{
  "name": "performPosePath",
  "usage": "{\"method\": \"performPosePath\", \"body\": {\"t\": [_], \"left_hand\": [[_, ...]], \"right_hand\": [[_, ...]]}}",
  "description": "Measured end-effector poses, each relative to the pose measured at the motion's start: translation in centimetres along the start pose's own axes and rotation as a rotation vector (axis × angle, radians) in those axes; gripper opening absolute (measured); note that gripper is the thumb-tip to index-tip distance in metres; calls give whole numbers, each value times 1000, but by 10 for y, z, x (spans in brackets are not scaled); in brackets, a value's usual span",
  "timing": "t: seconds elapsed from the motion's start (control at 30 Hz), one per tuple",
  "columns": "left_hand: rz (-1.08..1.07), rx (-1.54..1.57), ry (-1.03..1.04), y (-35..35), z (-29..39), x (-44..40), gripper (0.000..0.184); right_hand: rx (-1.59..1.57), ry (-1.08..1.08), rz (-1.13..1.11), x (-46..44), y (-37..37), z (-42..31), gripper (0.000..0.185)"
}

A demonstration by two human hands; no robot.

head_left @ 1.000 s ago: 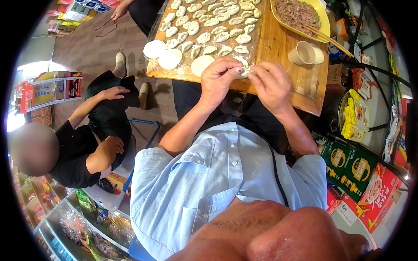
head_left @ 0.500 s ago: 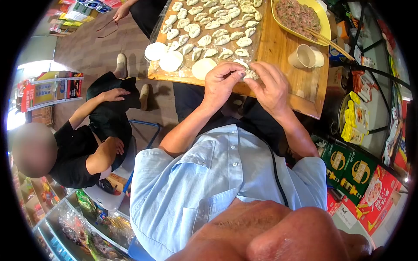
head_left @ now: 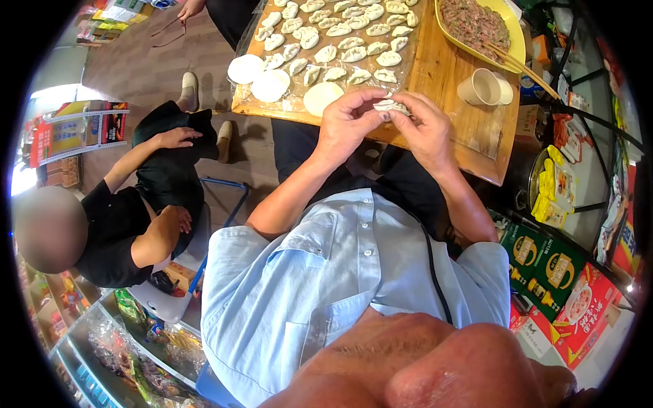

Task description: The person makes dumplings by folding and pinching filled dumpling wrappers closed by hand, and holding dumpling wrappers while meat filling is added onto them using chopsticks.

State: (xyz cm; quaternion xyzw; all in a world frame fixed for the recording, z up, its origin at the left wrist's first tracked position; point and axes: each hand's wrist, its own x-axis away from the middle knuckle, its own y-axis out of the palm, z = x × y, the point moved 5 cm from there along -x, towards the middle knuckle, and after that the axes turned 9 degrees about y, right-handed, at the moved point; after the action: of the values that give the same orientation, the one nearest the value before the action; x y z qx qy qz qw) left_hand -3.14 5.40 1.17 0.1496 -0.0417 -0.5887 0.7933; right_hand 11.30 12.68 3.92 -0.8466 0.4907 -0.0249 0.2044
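Over the front edge of the wooden table (head_left: 454, 109), my left hand (head_left: 350, 126) and my right hand (head_left: 425, 130) pinch a dumpling (head_left: 390, 105) between thumbs and fingers. Its pleated pale edge shows between the fingertips; the rest is covered by them. Just left of my left hand lies a round dough wrapper (head_left: 323, 99) on plastic film. Two more wrappers, one of them a round wrapper (head_left: 271, 85), partly overlap farther left. Beyond my hands, many folded dumplings (head_left: 354, 54) are spread in rough rows on the film.
A yellow bowl (head_left: 518, 44) of minced filling (head_left: 476, 27) holds chopsticks (head_left: 534, 73) over its rim. Paper cups (head_left: 478, 88) lie on their side at the table's right. A seated person in black (head_left: 129, 224) is at left. Green boxes (head_left: 537, 262) stand at right.
My fingers have shifted along the dumpling and drawn closer together, with more of its pleated edge showing. The whole view has shifted slightly, moving the table items a little.
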Motion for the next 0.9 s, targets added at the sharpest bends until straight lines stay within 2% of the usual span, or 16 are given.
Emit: {"method": "performPosePath", "body": {"t": [0.13, 0.33, 0.4, 0.63, 0.9], "left_hand": [[0, 20, -56, -2, 1, 2, 31], [102, 85, 41, -12, -10, 2, 28], [98, -13, 132, -14, -5, 1, 22], [124, 94, 74, -23, -10, -1, 14], [123, -39, 166, -44, -12, -5, 15]], "right_hand": [[16, -9, 0, -2, 2, 2, 25], [63, 3, -15, -2, 4, -9, 25], [-12, 55, -25, -3, 7, -4, 27], [104, 13, -93, -11, 20, -13, 31], [207, -50, -152, -23, 40, -24, 35]]}}
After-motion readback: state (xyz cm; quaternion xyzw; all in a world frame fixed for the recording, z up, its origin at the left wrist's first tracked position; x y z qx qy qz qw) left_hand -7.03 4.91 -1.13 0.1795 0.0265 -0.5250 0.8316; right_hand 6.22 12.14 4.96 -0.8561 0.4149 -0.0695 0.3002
